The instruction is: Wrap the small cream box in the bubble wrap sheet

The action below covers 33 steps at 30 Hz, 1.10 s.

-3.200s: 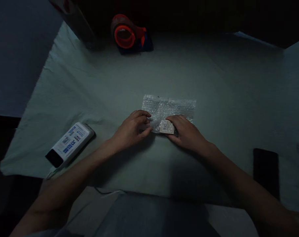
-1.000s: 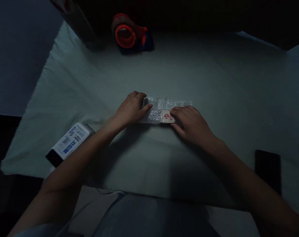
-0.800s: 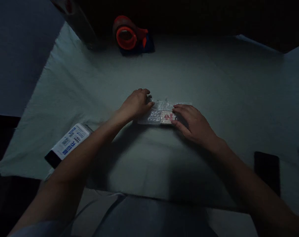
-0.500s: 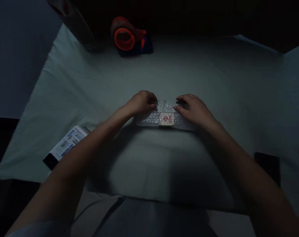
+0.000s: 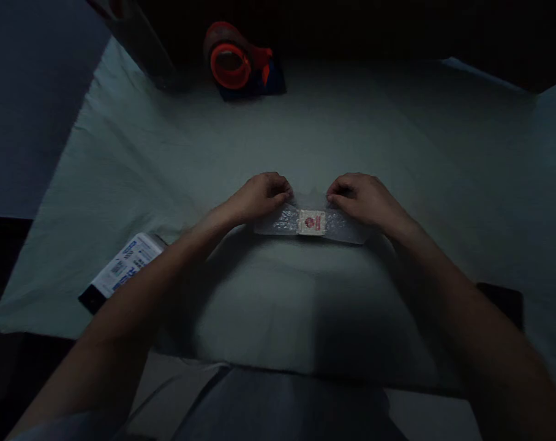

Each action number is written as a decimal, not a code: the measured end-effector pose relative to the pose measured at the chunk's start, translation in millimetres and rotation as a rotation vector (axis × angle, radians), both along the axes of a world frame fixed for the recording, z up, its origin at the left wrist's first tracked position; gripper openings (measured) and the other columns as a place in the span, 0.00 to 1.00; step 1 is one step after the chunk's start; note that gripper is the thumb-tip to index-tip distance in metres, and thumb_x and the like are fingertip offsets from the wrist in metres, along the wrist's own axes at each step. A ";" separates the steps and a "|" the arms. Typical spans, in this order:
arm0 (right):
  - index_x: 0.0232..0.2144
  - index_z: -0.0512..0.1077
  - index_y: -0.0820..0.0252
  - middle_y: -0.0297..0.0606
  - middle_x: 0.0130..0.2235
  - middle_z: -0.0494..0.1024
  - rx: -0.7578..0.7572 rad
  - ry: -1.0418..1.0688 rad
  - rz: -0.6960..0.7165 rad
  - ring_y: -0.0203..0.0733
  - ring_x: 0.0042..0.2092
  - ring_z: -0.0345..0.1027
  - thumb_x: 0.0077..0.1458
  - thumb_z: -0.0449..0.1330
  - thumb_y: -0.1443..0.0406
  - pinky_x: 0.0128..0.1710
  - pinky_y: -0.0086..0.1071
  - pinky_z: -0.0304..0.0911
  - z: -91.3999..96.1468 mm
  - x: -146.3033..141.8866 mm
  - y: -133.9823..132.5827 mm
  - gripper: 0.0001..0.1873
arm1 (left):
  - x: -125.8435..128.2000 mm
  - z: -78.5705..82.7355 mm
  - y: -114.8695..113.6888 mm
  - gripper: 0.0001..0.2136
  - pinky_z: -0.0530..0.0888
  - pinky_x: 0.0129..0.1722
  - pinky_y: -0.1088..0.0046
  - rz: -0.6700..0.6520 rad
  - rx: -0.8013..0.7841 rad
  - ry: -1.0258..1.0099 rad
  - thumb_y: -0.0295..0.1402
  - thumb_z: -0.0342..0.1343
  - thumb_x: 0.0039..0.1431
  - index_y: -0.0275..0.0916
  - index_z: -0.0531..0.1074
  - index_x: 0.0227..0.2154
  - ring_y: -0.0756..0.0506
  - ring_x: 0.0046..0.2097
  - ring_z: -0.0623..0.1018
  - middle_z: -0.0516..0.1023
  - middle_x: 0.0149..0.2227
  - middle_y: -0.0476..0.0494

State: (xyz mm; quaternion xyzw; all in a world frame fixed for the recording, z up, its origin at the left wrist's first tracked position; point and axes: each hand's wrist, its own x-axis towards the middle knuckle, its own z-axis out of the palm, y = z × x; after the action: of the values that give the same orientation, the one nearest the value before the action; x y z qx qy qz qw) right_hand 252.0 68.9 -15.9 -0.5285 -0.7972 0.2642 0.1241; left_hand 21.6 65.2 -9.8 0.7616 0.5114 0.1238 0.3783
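A strip of bubble wrap (image 5: 285,222) lies across the middle of the cloth-covered table. On it, or under a layer of it, sits a small pale box (image 5: 311,222) with red print. My left hand (image 5: 267,195) pinches the far edge of the wrap left of the box, thumb against fingertips. To the right of the box, my right hand (image 5: 358,195) pinches the same far edge, its thumb and fingers together. The wrap between the two hands is see-through and hard to make out in the dim light.
An orange tape dispenser (image 5: 232,64) stands at the back left, close to a tall dark upright object (image 5: 142,46). A white-and-blue carton (image 5: 126,266) lies beside my left forearm. A flat black object (image 5: 503,303) rests near my right forearm. The pale cloth (image 5: 374,128) covers the table.
My right thumb and fingers, apart before, have closed on the wrap's far edge. The left fingers have also drawn tighter. The small box has barely shifted.
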 end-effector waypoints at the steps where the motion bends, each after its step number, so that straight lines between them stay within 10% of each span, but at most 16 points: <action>1: 0.28 0.74 0.60 0.37 0.31 0.76 0.031 -0.003 0.008 0.41 0.34 0.68 0.49 0.57 0.68 0.36 0.35 0.60 1.6 0.2 -2.3 0.05 | -0.3 1.2 -2.0 0.11 0.68 0.40 0.73 0.002 -0.010 -0.014 0.33 0.50 0.56 0.33 0.74 0.34 0.47 0.38 0.75 0.76 0.35 0.44; 8: 0.32 0.72 0.62 0.44 0.35 0.75 0.465 0.044 0.093 0.47 0.40 0.66 0.56 0.53 0.66 0.43 0.42 0.62 10.7 -14.1 -50.4 0.08 | -3.7 4.5 -1.3 0.19 0.67 0.35 0.74 0.015 -0.127 0.015 0.45 0.57 0.50 0.34 0.73 0.39 0.46 0.37 0.75 0.77 0.36 0.44; 13: 0.44 0.70 0.67 0.50 0.47 0.73 0.446 -0.002 0.307 0.50 0.50 0.63 0.56 0.56 0.67 0.49 0.42 0.61 0.6 -29.2 -74.5 0.13 | -5.4 4.2 4.6 0.14 0.66 0.33 0.75 -0.027 -0.172 0.013 0.39 0.55 0.51 0.33 0.74 0.36 0.48 0.34 0.74 0.76 0.32 0.46; 23: 0.42 0.70 0.65 0.50 0.46 0.73 0.437 -0.058 0.239 0.50 0.49 0.63 0.57 0.52 0.71 0.47 0.42 0.62 -0.5 -35.3 -72.4 0.12 | -6.3 -9.5 -0.6 0.11 0.71 0.37 0.74 0.001 -0.295 -0.373 0.38 0.56 0.51 0.33 0.72 0.31 0.49 0.35 0.75 0.77 0.33 0.45; 33: 0.41 0.71 0.65 0.50 0.46 0.74 0.422 -0.178 0.173 0.51 0.44 0.63 0.58 0.51 0.70 0.40 0.42 0.63 7.1 -50.3 -78.6 0.11 | -13.4 4.9 -2.3 0.18 0.67 0.35 0.74 -0.069 -0.184 0.081 0.42 0.57 0.51 0.36 0.73 0.41 0.46 0.37 0.75 0.78 0.37 0.44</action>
State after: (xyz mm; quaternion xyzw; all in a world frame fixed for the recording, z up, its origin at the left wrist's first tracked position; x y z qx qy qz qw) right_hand 201.7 -9.7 -8.8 -0.4420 -0.8847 0.0540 0.1379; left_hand 8.2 62.9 -4.9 0.7452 0.5090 0.0325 0.4296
